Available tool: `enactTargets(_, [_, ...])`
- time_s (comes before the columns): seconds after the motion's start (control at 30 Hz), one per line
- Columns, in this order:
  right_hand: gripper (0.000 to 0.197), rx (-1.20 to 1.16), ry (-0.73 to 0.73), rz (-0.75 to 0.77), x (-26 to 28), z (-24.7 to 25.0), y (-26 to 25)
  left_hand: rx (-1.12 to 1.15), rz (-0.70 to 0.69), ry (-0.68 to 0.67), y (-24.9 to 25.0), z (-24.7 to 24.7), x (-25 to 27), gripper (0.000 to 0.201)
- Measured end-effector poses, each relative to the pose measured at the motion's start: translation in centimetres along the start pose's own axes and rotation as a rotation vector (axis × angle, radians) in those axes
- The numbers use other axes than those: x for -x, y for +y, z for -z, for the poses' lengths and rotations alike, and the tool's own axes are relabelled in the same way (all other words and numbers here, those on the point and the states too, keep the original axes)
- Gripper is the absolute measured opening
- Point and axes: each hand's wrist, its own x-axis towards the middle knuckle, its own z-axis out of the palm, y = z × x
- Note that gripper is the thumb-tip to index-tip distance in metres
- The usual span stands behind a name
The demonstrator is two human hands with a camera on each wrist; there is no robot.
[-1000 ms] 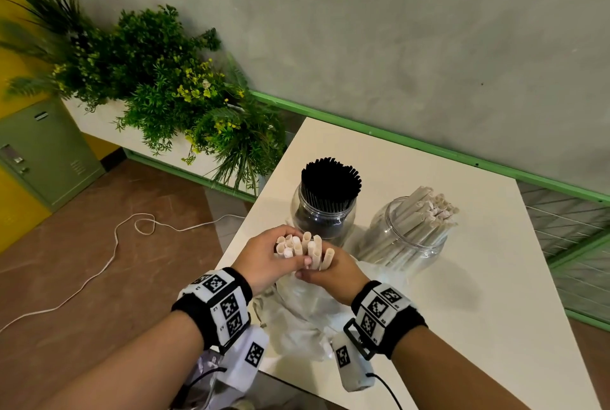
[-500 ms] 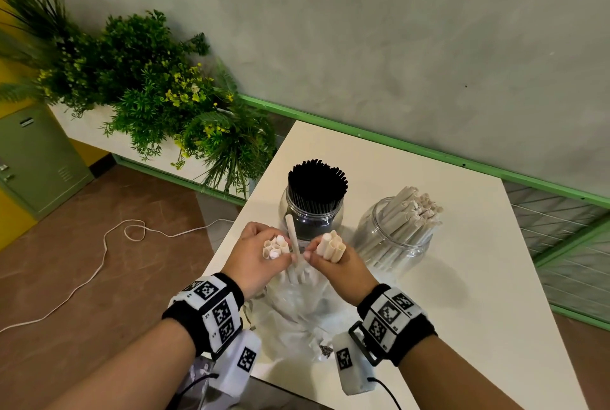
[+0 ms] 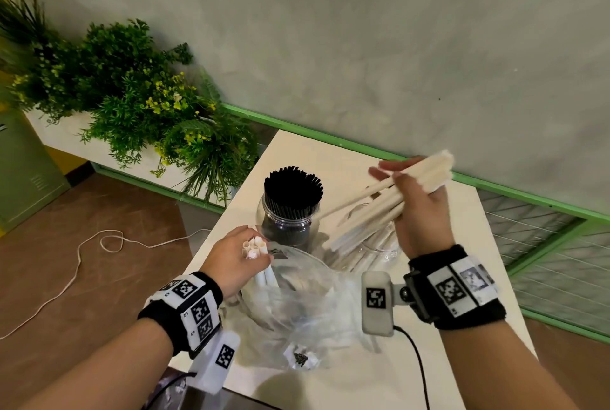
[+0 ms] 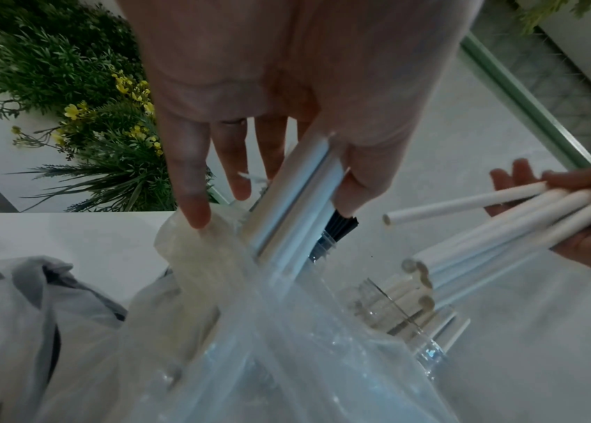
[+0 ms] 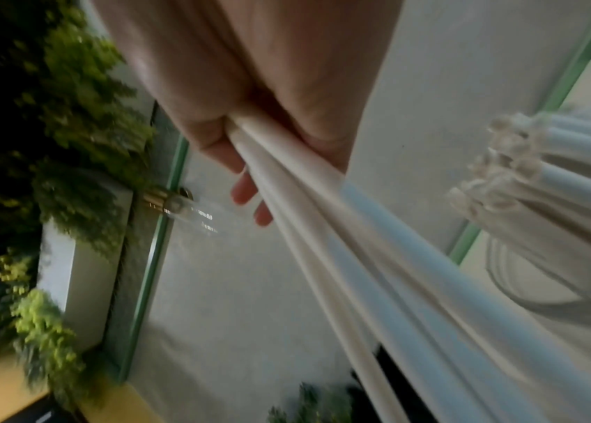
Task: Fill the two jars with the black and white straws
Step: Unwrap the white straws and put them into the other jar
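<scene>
My right hand (image 3: pixel 417 211) is closed round a bundle of white straws (image 3: pixel 392 201), lifted over the clear jar (image 3: pixel 379 244) that already holds white straws. The bundle's long axis slants: far ends high and to the right by the wall, near ends low and left, pointing down toward the jar mouth just beneath them. So the right hand is the nearer one to that jar; judging by this, the bundle needs tipping more upright before it slides in. My left hand (image 3: pixel 237 258) grips a smaller clutch of white straws (image 3: pixel 254 246), ends up, standing in the crumpled clear plastic bag (image 3: pixel 307 304) at the desk's (image 3: pixel 462 277) near edge. The jar of black straws (image 3: pixel 292 208) stands packed full, just beyond the left hand.
</scene>
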Motion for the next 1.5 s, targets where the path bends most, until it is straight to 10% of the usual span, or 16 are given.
enactTargets(0.27, [0.036,0.124,0.366,0.255,-3.8,2.4,0.9,0.05,0.034,0.008,0.2,-0.1,0.4,0.044])
enactTargets(0.7, [0.066,0.489,0.26,0.107,-4.2,3.6,8.0,0.073,0.076,0.014,-0.2,0.1,0.7,0.037])
enactTargets(1.03, [0.054,1.454,-0.379,0.327,-3.3,6.1,9.6,0.021,0.019,0.057,0.3,-0.5,1.0,0.018])
enactTargets(1.17, [0.06,1.814,-0.573,0.174,-3.1,5.9,9.1,0.038,0.039,0.057,0.6,-0.8,1.0,0.013])
enactTargets(1.33, [0.062,1.293,-0.533,0.219,-0.2,1.8,6.1,0.159,0.069,0.033,0.4,-0.9,1.1,0.015])
enactTargets(1.5, [0.07,0.67,-0.821,-0.29,5.1,-2.9,8.5,0.215,0.048,-0.013,0.3,-1.2,1.0,0.026])
